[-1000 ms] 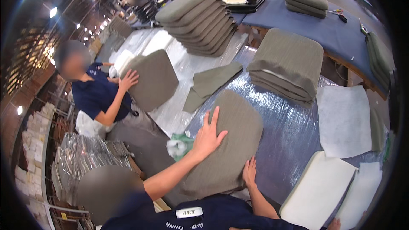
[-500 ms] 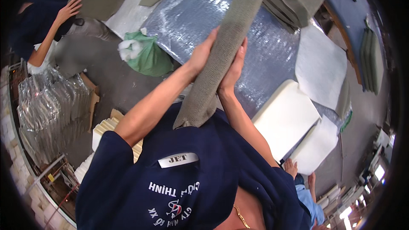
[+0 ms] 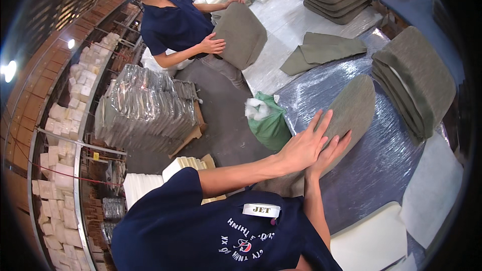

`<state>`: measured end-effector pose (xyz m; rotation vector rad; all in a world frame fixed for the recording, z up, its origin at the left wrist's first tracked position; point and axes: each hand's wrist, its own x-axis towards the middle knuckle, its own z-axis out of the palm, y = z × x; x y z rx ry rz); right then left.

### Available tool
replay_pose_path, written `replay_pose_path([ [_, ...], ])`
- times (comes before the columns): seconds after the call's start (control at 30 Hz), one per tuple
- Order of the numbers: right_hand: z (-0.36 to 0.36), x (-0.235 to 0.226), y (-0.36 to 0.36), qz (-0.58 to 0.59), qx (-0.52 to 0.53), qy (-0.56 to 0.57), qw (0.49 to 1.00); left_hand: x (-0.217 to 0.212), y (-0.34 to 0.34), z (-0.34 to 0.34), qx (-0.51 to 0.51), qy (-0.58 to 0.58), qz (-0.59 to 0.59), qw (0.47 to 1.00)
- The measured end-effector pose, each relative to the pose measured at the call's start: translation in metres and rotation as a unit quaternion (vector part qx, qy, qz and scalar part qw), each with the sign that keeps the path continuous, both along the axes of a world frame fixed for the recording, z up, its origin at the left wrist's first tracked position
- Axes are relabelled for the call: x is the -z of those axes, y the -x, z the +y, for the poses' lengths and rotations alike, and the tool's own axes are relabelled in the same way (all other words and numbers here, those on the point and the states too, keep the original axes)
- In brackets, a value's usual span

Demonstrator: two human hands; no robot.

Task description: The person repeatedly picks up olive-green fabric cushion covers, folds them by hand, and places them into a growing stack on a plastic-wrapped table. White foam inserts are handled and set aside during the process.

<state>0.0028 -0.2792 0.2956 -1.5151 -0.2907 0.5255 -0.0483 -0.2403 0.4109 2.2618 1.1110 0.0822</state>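
Left to right: clear plastic wrap (image 3: pixel 145 88) around stacked grey pieces (image 3: pixel 163 130), then a green bag (image 3: pixel 271 128) with white stuffing (image 3: pixel 257 109) at its mouth. Next, left hand (image 3: pixel 301 149) and right hand (image 3: pixel 325 157), unclenched, fingers laid flat on a grey-green cushion (image 3: pixel 354 100) at the edge of a plastic-covered table (image 3: pixel 374 180). Could slip floorward if pressed off-centre without a firm grip.

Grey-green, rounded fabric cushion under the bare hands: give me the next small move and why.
Probably slide the right hand toward the far end of the cushion: it and the left hand lie close together, leaving that end uncovered.
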Motion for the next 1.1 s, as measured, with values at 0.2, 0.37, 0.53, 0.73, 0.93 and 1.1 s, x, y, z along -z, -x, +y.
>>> replay_pose_path([
  [0.2,0.000,-0.056,-0.080,0.039,0.078,-0.312,0.946,0.021,0.012,0.010,0.076,-0.156,-0.024,0.985],
  [0.37,-0.008,-0.034,-0.103,-0.235,0.099,-0.239,0.937,0.022,0.005,0.018,0.085,-0.173,0.018,0.981],
  [0.53,-0.092,0.265,0.041,-0.016,-0.062,0.237,0.969,0.024,0.010,0.023,0.054,-0.201,0.056,0.977],
  [0.73,0.023,0.038,-0.072,-0.049,0.129,-0.151,0.979,0.033,0.014,0.030,0.032,-0.192,0.083,0.977],
  [0.93,0.037,0.015,-0.042,-0.198,0.052,-0.179,0.962,0.024,0.028,0.041,0.003,-0.144,0.074,0.987],
  [1.1,-0.040,0.197,0.038,0.020,-0.015,0.176,0.984,0.022,0.037,0.046,-0.014,-0.163,0.079,0.983],
])
